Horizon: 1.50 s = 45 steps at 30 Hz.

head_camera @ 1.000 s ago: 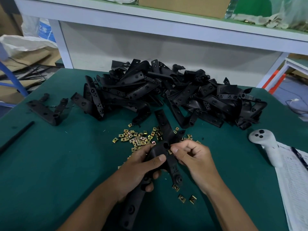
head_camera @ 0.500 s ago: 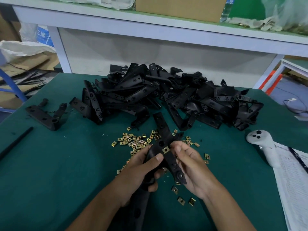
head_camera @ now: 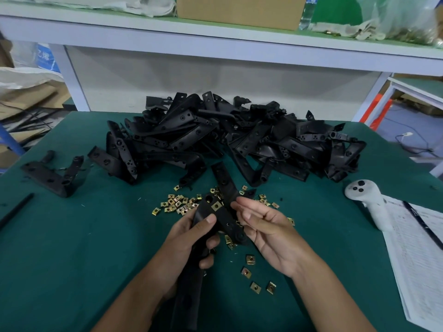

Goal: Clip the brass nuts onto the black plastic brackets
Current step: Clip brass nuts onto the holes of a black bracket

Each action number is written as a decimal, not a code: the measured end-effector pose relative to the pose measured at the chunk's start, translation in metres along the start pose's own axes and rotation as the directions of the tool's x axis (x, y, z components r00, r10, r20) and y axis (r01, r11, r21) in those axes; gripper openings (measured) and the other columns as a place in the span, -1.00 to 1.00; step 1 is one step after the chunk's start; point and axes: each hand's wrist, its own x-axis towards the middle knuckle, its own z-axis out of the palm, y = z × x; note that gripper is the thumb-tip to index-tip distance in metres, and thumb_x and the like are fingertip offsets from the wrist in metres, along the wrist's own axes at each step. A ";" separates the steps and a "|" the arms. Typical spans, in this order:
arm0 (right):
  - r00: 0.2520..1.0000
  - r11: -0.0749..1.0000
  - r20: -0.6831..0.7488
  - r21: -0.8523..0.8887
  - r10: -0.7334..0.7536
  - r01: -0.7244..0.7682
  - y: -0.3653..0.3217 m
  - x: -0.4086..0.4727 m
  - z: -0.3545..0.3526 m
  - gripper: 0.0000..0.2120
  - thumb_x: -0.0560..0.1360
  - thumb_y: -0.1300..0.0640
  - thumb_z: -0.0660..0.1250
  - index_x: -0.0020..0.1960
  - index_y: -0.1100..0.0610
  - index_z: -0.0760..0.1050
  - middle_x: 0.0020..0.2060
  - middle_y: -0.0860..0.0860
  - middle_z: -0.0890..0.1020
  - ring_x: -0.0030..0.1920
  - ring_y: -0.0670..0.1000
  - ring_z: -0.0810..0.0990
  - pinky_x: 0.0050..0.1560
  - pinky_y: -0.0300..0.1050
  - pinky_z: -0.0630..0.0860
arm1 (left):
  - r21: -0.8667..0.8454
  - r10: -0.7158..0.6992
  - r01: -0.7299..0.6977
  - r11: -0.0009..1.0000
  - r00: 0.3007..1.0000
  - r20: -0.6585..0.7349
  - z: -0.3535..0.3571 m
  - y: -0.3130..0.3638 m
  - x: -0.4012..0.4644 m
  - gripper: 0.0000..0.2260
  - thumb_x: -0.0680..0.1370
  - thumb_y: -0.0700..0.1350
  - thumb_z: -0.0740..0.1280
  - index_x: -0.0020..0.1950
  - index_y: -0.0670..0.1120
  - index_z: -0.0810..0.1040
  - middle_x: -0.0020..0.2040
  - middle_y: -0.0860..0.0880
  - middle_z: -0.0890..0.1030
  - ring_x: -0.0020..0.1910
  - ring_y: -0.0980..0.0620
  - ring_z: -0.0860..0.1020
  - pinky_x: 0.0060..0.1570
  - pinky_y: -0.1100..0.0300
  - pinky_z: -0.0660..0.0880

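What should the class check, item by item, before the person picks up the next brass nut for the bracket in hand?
1. Held bracket gripped firmly by the left hand: ok.
2. Clipped nut sits on the bracket: ok; fully seated: cannot tell.
3. Right hand free, fingers relaxed: ok.
4. Loose nuts on the green mat near the hands: ok.
5. Empty hole beside the clipped nut needs one: cannot tell.

Green-topped table (head_camera: 60, 248), white shelf (head_camera: 215, 41) behind, cardboard box (head_camera: 239, 10) on it, blue-grey floor (head_camera: 407, 130) at right
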 end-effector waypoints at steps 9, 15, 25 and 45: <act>1.000 0.999 -0.005 0.026 -0.018 0.018 -0.002 0.000 0.002 -0.81 0.46 0.15 0.41 0.03 0.08 0.74 -0.04 0.09 0.73 -0.21 -0.14 0.65 -0.31 -0.31 0.53 | 0.017 0.012 -0.011 1.000 1.000 -0.026 0.004 0.003 -0.003 -0.67 0.46 -0.05 0.51 -0.01 -0.08 0.37 -0.23 0.01 0.43 -0.35 0.08 0.42 -0.58 0.27 0.31; 0.999 0.999 0.012 -0.032 -0.041 0.041 -0.002 -0.001 0.003 -0.77 0.44 0.23 0.43 0.08 0.11 0.72 0.05 0.16 0.72 -0.09 -0.07 0.71 -0.20 -0.29 0.59 | 0.035 0.013 -0.012 0.999 1.000 -0.024 0.004 0.003 -0.003 -0.67 0.43 -0.03 0.48 -0.01 -0.11 0.38 -0.23 0.00 0.44 -0.35 0.08 0.42 -0.58 0.27 0.32; 0.996 0.987 0.028 -0.130 -0.089 0.092 0.000 -0.001 0.003 -0.69 0.39 0.12 0.52 0.13 0.10 0.70 -0.14 0.01 0.69 -0.18 -0.12 0.62 -0.19 -0.28 0.55 | 0.030 0.024 -0.023 0.999 1.000 -0.013 -0.002 -0.001 0.000 -0.65 0.40 0.02 0.56 -0.07 -0.08 0.43 -0.22 0.02 0.45 -0.33 0.08 0.44 -0.56 0.26 0.34; 0.969 0.938 0.142 -0.256 -0.201 0.232 0.002 -0.006 0.004 -0.88 0.45 0.20 0.44 -0.08 0.04 0.73 -0.43 -0.16 0.57 -0.37 -0.19 0.50 -0.24 -0.33 0.49 | 0.179 0.098 -0.092 0.980 0.995 -0.023 -0.003 -0.004 -0.001 -0.73 0.39 -0.02 0.59 0.00 -0.01 0.62 -0.25 -0.02 0.47 -0.33 0.08 0.43 -0.48 0.23 0.36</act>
